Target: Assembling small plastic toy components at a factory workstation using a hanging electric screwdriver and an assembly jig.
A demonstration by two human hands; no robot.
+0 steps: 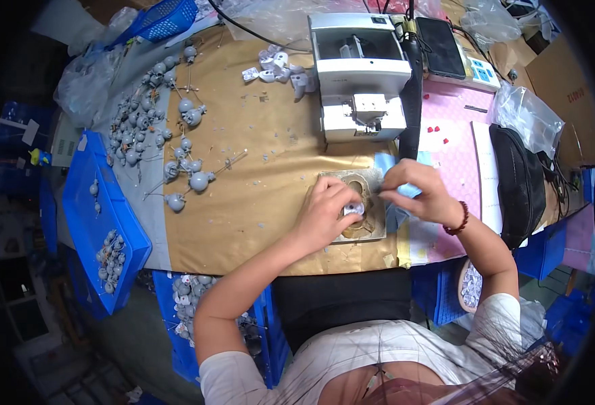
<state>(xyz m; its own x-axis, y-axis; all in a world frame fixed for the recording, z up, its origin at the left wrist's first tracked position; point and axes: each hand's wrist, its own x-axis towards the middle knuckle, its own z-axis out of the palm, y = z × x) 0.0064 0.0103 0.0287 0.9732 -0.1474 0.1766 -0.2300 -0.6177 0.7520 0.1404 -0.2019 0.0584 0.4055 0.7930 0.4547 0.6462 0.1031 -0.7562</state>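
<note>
In front of me lies a flat, squarish metal block [376, 226] with a rounded hollow in its top. My left hand [326, 210] is over the block's left half, its thumb and fingers closed on a small pale-lilac plastic part [353, 209] at the hollow. My right hand [416, 190] is raised at the block's right edge with thumb and fingers pinched together. Anything between those fingertips is too small to make out. Beneath the right hand a light-blue cloth [409, 190] shows.
A white and grey machine [363, 77] stands beyond the block. Several pale plastic parts [277, 66] lie left of it. Grey round pieces on thin stems [135, 128] cover the left side, near a blue tray [85, 202]. A phone [441, 47] and black bag [519, 182] are right.
</note>
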